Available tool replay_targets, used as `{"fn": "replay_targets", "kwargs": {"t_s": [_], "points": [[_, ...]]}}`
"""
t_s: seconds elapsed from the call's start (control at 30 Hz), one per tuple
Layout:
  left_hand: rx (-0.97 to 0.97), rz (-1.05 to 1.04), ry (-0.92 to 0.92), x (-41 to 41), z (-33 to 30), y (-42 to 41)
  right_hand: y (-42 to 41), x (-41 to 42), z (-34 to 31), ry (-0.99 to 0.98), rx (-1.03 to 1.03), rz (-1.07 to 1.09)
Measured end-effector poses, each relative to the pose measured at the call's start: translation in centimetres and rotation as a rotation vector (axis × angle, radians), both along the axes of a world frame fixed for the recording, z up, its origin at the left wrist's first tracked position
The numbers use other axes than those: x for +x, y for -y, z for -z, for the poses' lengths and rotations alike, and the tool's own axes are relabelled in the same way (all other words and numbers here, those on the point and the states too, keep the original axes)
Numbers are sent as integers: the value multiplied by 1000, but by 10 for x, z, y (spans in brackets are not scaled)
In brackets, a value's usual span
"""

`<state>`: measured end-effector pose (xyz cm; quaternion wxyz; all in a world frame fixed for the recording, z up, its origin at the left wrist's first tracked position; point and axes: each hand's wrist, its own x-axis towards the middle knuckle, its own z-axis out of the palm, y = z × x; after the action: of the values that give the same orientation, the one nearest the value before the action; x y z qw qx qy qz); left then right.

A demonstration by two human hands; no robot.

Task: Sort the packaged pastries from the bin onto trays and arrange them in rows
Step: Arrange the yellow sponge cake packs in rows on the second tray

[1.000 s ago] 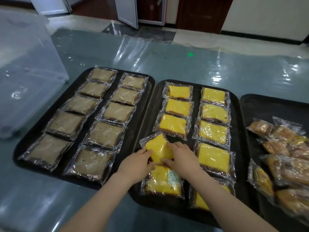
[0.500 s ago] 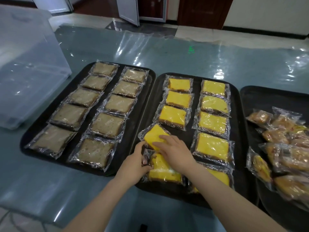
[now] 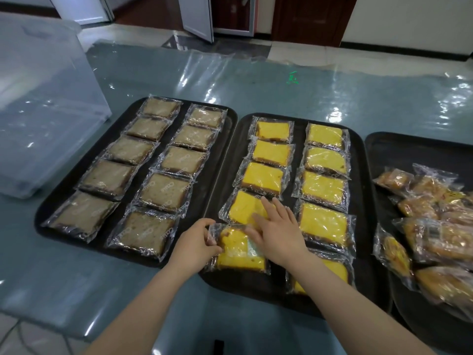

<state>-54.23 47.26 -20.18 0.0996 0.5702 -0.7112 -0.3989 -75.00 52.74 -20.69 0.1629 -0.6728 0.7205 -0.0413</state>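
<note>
The middle black tray (image 3: pixel 358 175) holds two rows of wrapped yellow cake slices. My right hand (image 3: pixel 279 231) lies flat with straight fingers across the fourth yellow slice (image 3: pixel 242 208) in the left row, which sits slightly askew. My left hand (image 3: pixel 195 245) pinches the wrapper edge of the nearest yellow slice (image 3: pixel 239 254) at the tray's front. The left black tray (image 3: pixel 220 160) carries two neat rows of brown cake slices (image 3: pixel 170 190).
A third black tray (image 3: pixel 389 149) on the right holds a loose heap of wrapped golden pastries (image 3: pixel 432 226). A clear plastic bin (image 3: pixel 43 111) stands at the far left. Plastic film covers the blue-grey table (image 3: pixel 281 85).
The fourth yellow slice went from lifted between both hands to lying on the tray under my right hand. My left hand dropped to the wrapper of the nearest slice.
</note>
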Motion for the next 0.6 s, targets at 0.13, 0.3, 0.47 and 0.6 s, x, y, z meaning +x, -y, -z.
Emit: {"fn": "replay_targets", "kwargs": {"t_s": [0.13,0.3,0.47,0.6], "points": [[-17,-31,-96,-3,-3,5,-7,-1,-10,220,-25,-39],[-139,-38,-173,-10,-9,13,-19,2,-26,192,-219,80],[-123,-6,-213,-7,-8,18,-41,5,-28,195,-186,-5],[-36,67,-184,11,-2,8,-58,20,-21,241,-110,26]]}}
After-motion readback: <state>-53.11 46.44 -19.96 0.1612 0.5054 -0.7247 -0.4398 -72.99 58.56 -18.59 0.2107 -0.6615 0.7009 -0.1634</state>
